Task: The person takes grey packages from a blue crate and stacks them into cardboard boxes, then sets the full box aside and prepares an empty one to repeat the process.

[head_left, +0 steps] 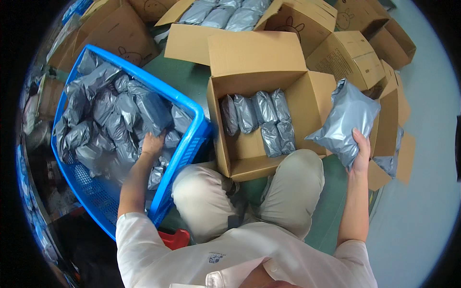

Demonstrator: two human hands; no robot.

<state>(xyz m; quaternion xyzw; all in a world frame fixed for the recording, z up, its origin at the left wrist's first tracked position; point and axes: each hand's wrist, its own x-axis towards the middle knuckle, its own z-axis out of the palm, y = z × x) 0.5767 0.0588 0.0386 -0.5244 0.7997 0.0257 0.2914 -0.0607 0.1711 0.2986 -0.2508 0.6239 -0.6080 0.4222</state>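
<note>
In my raised right hand [359, 149] is a puffy grey plastic mailer bag [348, 120], gripped by its lower edge to the right of an open cardboard box [259, 55]. My left hand [152, 143] reaches into a blue plastic basket [192, 126], its fingers closed on the near end of another grey mailer bag [152, 111]; the fingertips are partly hidden. Many similar bags [115, 108] lie heaped around that hand. Inside the open box, several packed grey bags [265, 108] stand side by side toward the back, with bare cardboard bottom at the front left.
Behind stands another open box [189, 43] filled with grey bags [218, 17]. More cartons [343, 57] crowd the back and right, one holding a grey bag [388, 163]. A red plastic object [178, 238] sits beside my left leg. Pale floor [418, 192] stretches along the right.
</note>
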